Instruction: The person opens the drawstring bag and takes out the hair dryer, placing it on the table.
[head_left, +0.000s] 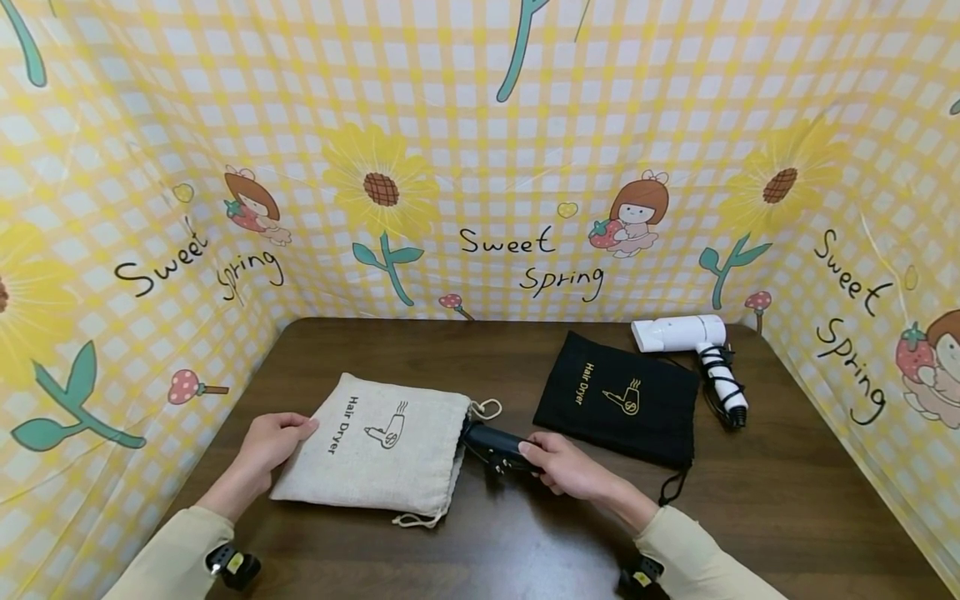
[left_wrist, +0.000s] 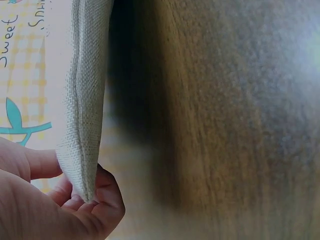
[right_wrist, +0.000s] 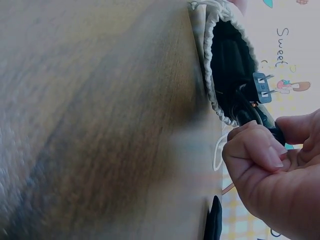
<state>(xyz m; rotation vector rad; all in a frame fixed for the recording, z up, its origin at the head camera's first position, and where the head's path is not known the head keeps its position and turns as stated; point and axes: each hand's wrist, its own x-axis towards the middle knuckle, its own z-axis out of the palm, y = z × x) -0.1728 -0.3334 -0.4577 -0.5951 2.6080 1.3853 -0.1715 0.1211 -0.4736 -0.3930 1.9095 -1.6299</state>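
Note:
A beige drawstring bag (head_left: pixel 408 475) printed "Hair Dryer" lies on the brown table, its mouth facing right. My left hand (head_left: pixel 270 450) pinches the bag's closed end, thumb on one side and fingers on the other in the left wrist view. My right hand (head_left: pixel 572 468) grips the end of a black hair dryer's handle (head_left: pixel 491 442). The handle sticks out of the bag's mouth, while the dryer's head is hidden inside. Beside the handle, the right wrist view shows a black two-pin plug (right_wrist: pixel 262 88) at the gathered opening (right_wrist: pixel 209 60).
A black drawstring bag (head_left: pixel 615 417) with yellow print lies flat to the right of my right hand. Behind it, at the back right, is a white hair dryer (head_left: pixel 678 333) with black cord wound round its handle. Yellow checked cloth (head_left: pixel 495 192) encloses the table (head_left: pixel 360 558).

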